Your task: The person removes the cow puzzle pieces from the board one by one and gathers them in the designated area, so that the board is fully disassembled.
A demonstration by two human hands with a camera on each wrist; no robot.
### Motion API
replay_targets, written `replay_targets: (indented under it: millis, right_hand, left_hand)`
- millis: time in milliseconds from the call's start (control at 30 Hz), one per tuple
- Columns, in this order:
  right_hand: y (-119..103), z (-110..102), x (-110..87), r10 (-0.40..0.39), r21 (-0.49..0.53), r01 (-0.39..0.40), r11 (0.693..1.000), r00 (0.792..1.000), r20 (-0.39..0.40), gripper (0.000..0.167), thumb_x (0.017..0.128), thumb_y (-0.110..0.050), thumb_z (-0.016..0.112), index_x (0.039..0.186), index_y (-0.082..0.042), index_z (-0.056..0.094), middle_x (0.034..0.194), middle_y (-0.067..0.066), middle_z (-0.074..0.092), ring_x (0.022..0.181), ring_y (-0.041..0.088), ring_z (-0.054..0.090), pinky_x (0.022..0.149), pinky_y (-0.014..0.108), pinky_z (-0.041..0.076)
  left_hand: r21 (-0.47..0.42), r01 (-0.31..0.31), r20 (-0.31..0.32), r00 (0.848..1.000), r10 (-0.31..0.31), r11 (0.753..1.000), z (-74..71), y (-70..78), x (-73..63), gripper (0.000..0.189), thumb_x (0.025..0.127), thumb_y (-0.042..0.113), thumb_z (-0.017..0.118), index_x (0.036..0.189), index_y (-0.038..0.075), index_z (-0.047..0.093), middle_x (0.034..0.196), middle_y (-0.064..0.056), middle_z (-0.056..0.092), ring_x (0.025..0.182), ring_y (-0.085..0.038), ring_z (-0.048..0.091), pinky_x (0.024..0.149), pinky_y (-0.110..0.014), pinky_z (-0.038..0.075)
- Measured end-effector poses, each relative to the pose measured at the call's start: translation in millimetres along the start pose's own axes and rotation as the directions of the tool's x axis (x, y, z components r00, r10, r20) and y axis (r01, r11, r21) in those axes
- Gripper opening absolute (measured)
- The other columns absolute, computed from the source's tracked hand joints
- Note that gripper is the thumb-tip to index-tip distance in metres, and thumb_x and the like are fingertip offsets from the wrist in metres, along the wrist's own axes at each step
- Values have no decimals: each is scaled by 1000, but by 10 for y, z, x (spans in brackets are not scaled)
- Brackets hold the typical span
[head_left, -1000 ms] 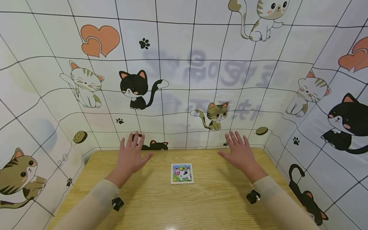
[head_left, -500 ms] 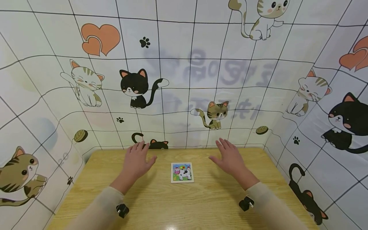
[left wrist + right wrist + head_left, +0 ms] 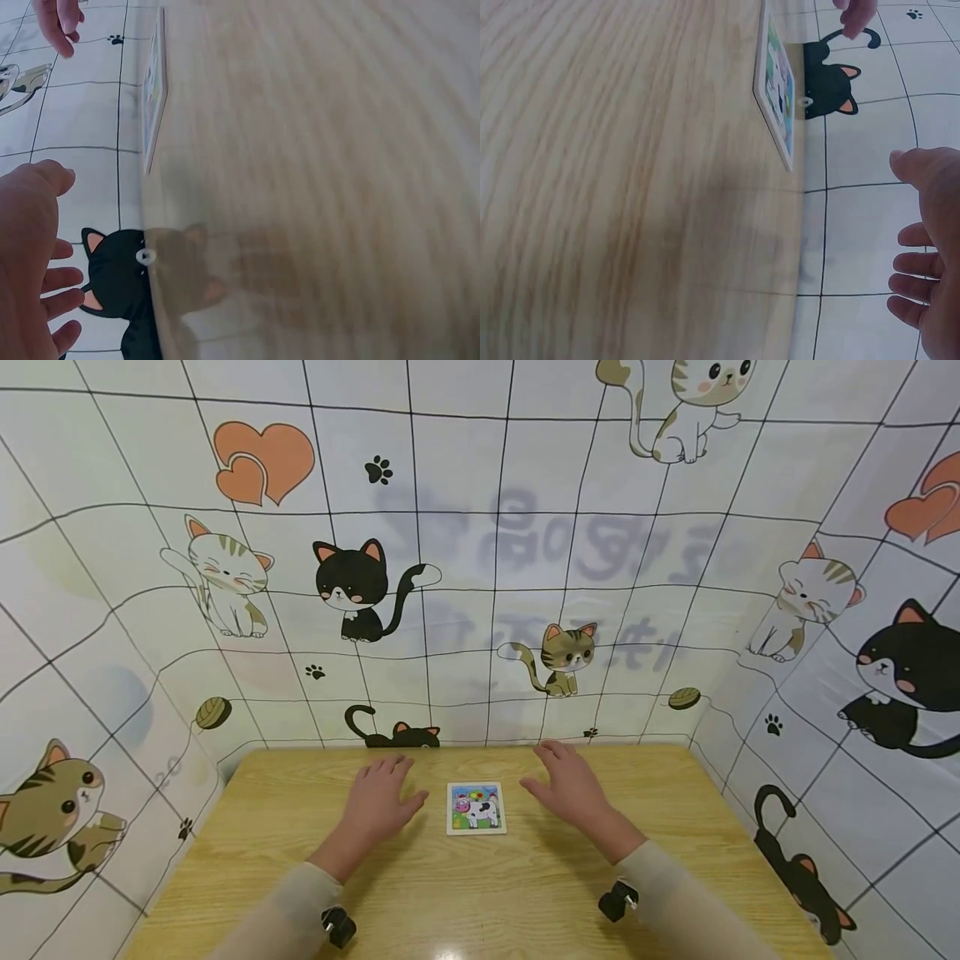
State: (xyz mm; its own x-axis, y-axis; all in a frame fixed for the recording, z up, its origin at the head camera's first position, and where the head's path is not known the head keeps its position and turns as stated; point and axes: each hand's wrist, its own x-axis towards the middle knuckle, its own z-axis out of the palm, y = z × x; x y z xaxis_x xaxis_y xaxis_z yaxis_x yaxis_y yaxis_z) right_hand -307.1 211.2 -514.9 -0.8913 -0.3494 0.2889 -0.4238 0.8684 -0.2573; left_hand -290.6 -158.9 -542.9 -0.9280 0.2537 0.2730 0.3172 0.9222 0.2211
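Note:
A small square picture board with a white border and a cartoon cow lies flat on the wooden table. To its left my left hand hovers over the tabletop, thumb pointing toward the board, holding nothing. On the other side my right hand hangs above the table with its thumb also toward the board and nothing in it. Both wrist views show the board edge-on and apart from the fingers, which are relaxed and spread a little.
A white cloth wall with a black grid and cartoon cats rises behind the table and along both sides. Each sleeve carries a small black device, one by the left wrist and one by the right.
Both hands have come inward and lower, from wide apart near the table's back edge to closer on either side of the picture board. The board has stayed in place.

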Motion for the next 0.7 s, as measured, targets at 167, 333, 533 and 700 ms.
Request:
replay_targets:
  millis: [167,333,533,700]
  right_hand:
    - [-73,130,25,-4,32,3,999,1000,12,67,103,-44,79,148,3,65,153,22,60,142,44,56,116,60,48]
    - [-161,257,54,-1,92,-1,996,1000,18,61,101,-38,83,143,3,68,147,21,64,137,42,59,113,58,50]
    - [-247,414,80,4,142,-14,990,997,73,57,102,-37,82,144,0,69,146,17,64,137,38,60,115,55,50]
    - [-301,531,111,-26,236,-2,972,993,115,52,103,-31,82,142,1,70,142,16,65,134,37,61,111,55,52]
  left_hand:
    - [-42,10,13,1000,-9,999,106,86,1,73,102,54,77,154,5,62,156,-18,60,144,-44,55,116,-66,43]
    - [-54,11,26,1000,-9,999,239,131,2,71,101,53,77,153,6,63,154,-17,62,143,-42,56,115,-65,45]
    - [-103,9,48,999,-4,995,359,186,-1,72,101,54,78,152,5,64,154,-18,61,144,-42,56,114,-67,45]
    - [-93,9,94,996,0,996,458,224,5,76,103,60,71,158,8,60,160,-17,57,147,-42,53,116,-65,45]
